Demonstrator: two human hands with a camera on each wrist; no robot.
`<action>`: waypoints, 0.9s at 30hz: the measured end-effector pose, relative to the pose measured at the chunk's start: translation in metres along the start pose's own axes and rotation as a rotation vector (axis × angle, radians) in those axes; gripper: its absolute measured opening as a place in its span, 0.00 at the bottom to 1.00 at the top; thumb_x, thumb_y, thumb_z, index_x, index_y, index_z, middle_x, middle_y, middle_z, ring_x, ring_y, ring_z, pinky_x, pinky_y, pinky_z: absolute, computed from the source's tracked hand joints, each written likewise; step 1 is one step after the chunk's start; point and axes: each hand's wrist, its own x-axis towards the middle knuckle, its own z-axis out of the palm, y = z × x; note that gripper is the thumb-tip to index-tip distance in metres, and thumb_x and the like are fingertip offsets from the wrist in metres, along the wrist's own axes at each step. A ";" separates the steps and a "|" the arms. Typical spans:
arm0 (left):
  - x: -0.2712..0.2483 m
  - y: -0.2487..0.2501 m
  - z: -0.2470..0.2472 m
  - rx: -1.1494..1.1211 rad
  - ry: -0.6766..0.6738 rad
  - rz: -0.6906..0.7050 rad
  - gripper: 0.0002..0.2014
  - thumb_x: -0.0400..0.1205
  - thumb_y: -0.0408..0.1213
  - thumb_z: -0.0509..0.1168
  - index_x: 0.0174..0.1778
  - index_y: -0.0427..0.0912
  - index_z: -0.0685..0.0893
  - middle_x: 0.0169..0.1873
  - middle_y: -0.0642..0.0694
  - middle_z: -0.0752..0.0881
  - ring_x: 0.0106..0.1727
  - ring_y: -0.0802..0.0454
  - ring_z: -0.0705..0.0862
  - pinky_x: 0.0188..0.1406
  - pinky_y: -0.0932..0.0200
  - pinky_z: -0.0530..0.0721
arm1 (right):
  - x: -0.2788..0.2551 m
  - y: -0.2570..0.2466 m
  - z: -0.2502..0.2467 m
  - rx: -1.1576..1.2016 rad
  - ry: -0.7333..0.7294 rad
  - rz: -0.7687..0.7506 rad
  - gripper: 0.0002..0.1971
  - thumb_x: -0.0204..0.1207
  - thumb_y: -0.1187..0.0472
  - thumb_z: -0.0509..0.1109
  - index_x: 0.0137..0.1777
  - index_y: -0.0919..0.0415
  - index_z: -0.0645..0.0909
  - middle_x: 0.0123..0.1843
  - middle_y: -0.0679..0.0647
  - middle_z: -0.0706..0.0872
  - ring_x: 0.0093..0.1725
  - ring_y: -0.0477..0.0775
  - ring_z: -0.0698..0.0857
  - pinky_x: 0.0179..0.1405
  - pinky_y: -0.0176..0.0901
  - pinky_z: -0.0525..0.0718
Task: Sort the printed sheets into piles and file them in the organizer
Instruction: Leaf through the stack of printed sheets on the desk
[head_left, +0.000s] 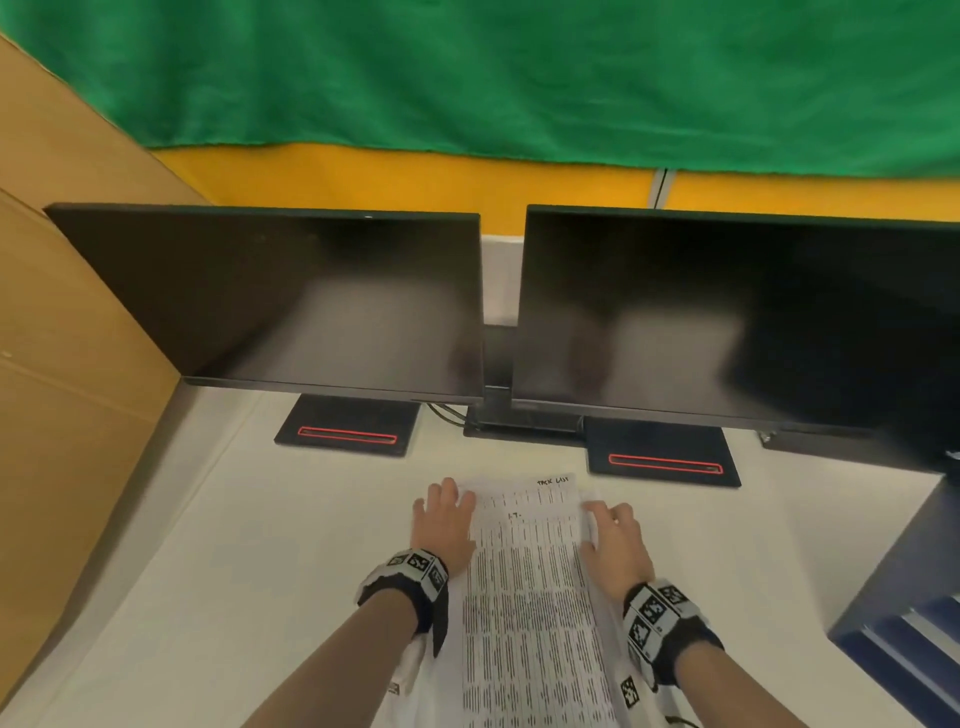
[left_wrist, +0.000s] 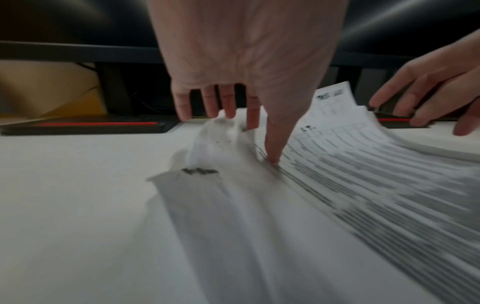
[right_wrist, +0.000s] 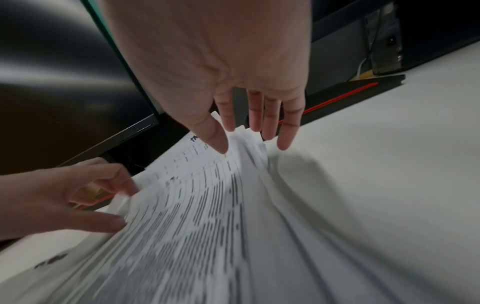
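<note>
A stack of printed sheets (head_left: 530, 582) with dense table rows lies on the white desk (head_left: 234, 571), running from the near edge toward the monitors. Its top page is headed by hand at the far end. My left hand (head_left: 444, 514) rests on the stack's far left edge; in the left wrist view the thumb presses the sheets (left_wrist: 363, 185) and the fingers (left_wrist: 228, 102) stay straight. My right hand (head_left: 605, 519) lies along the far right edge, its thumb tip touching the sheets (right_wrist: 207, 226). A dark blue slatted organizer (head_left: 909, 613) stands at the right.
Two dark monitors (head_left: 291, 301) (head_left: 727, 322) stand just beyond the sheets, on black bases with red stripes (head_left: 347, 435) (head_left: 665, 463). Cardboard (head_left: 62, 338) walls the desk's left side. Green cloth (head_left: 519, 78) hangs behind.
</note>
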 end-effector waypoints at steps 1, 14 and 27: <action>0.001 -0.002 -0.003 -0.013 0.022 0.021 0.18 0.77 0.43 0.64 0.62 0.46 0.72 0.63 0.43 0.69 0.64 0.42 0.69 0.64 0.46 0.71 | 0.003 -0.003 -0.002 0.005 -0.001 -0.016 0.24 0.76 0.66 0.63 0.72 0.52 0.69 0.67 0.57 0.69 0.67 0.56 0.72 0.63 0.45 0.77; -0.002 -0.018 -0.005 -0.400 0.162 0.115 0.11 0.83 0.50 0.57 0.50 0.49 0.80 0.65 0.51 0.75 0.67 0.50 0.72 0.72 0.49 0.67 | 0.006 0.015 -0.002 -0.021 -0.011 -0.177 0.04 0.77 0.56 0.67 0.41 0.46 0.79 0.53 0.46 0.75 0.58 0.48 0.73 0.62 0.49 0.73; 0.003 0.002 -0.007 -0.271 0.025 0.364 0.12 0.85 0.38 0.56 0.51 0.48 0.86 0.48 0.48 0.87 0.52 0.48 0.80 0.59 0.53 0.75 | -0.005 0.013 0.002 -0.245 0.163 -0.387 0.02 0.71 0.56 0.74 0.39 0.47 0.84 0.77 0.49 0.72 0.76 0.61 0.67 0.70 0.61 0.71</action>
